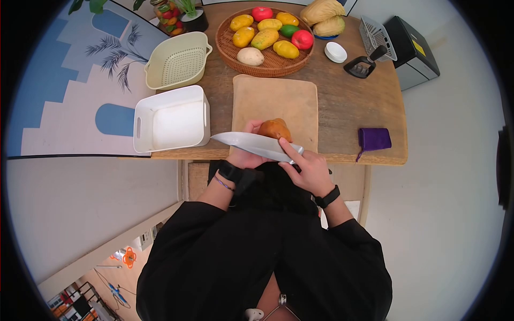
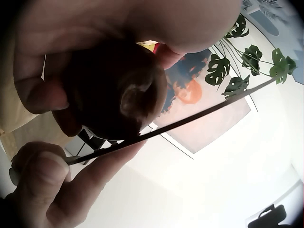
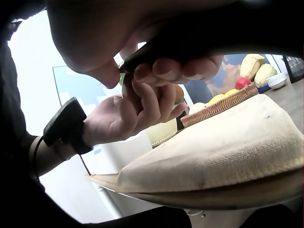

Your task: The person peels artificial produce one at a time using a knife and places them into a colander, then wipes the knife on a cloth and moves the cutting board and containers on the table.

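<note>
My left hand [image 1: 246, 158] holds a round, brown-orange fruit or vegetable [image 1: 275, 128], its exact kind unclear, at the near edge of a tan cloth mat [image 1: 276, 97]. In the left wrist view the fingers curl around this dark, shiny round thing [image 2: 135, 95]. My right hand [image 1: 312, 174] grips a large kitchen knife [image 1: 249, 143] by its handle, with the index finger stretched toward the round thing. The broad blade points left and crosses over the left palm in the head view. Seen from the left wrist, the blade [image 2: 190, 118] is edge-on against the round thing's lower side.
Beyond the mat stands a wicker basket [image 1: 262, 70] of yellow, red and green produce. At left are a white bin [image 1: 208, 120] and a cream colander [image 1: 176, 60]. A purple pouch [image 1: 375, 139], a white bowl [image 1: 335, 52] and a black-handled tool [image 1: 364, 65] lie to the right.
</note>
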Tool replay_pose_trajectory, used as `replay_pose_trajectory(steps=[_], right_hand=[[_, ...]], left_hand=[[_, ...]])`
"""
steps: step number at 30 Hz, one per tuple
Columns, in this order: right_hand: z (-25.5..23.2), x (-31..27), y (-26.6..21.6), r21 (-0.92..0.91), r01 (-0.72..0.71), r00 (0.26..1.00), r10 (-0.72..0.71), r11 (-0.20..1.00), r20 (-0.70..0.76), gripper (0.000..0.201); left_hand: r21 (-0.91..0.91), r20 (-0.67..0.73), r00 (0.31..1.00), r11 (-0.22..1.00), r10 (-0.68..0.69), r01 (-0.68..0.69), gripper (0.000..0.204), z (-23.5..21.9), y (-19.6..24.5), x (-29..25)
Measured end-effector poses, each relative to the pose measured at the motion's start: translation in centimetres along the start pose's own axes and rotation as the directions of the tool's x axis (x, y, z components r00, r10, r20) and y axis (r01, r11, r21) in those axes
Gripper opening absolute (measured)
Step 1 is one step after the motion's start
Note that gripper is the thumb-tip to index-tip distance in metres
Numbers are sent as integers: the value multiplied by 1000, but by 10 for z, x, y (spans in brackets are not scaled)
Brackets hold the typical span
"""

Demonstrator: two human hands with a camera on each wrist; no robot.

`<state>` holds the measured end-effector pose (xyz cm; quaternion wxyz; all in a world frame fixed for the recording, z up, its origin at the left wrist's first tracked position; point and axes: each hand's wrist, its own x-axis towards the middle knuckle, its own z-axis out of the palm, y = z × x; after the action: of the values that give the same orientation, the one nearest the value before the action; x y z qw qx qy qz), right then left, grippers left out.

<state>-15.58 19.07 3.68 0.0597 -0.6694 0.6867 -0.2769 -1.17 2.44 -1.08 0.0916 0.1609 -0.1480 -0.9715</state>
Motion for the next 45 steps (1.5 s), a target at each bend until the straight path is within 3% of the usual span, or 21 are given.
replay_pose_trajectory(steps=[4, 6, 7, 9, 16, 18, 25, 27, 30, 33, 37, 39, 43, 45], right_hand=[[4, -1, -1, 38, 29, 999, -28, 999, -24, 70], [8, -5, 0, 28, 20, 1000, -20, 999, -1, 70], [10, -5, 0, 28, 21, 1000, -21, 999, -1, 70], [13, -6, -2, 54, -13, 998, 16, 998, -64, 70], [13, -9, 3, -23, -9, 1000, 8, 1000, -26, 67], [15, -9, 2, -3, 3, 998, -3, 1000, -61, 66], [12, -6, -3, -24, -16, 998, 15, 1000, -62, 65], [9, -7, -2, -54, -31, 999, 32, 998, 24, 70], [13, -9, -3, -48, -75, 997, 75, 996, 8, 70], [18, -8, 0, -15, -65, 996, 64, 998, -55, 69], [18, -8, 2, -21, -69, 996, 68, 997, -52, 68], [13, -8, 0, -65, -84, 996, 86, 994, 30, 69], [14, -8, 0, -83, -83, 995, 87, 993, 43, 70], [18, -8, 0, -29, -70, 996, 69, 997, -50, 68]], left_hand=[[68, -77, 996, 997, 42, -37, 62, -11, -1, 7], [119, -200, 979, 993, 43, -19, 60, -12, 1, 6], [119, -199, 979, 993, 43, -19, 60, -14, 2, 4], [-117, 60, 992, 986, -115, 121, 57, -18, 2, 0], [9, 10, 999, 999, -48, 48, 63, -29, -5, 7], [102, -109, 994, 994, -32, 43, 66, -17, -3, 5], [157, -53, 995, 983, -85, 93, 66, -27, 5, 1], [185, -110, 994, 982, -24, 44, 62, -23, 5, -3], [272, -219, 976, 960, -10, 71, 60, -1, 11, -13], [243, -145, 987, 965, -64, 98, 62, -23, 6, -5], [183, -142, 989, 980, -48, 74, 59, -8, 5, -8], [72, -78, 996, 996, -37, 43, 54, 4, 12, -14], [106, -149, 989, 994, -1, 17, 53, -3, 12, -5], [100, -151, 987, 994, 57, -42, 54, -3, 12, -5]])
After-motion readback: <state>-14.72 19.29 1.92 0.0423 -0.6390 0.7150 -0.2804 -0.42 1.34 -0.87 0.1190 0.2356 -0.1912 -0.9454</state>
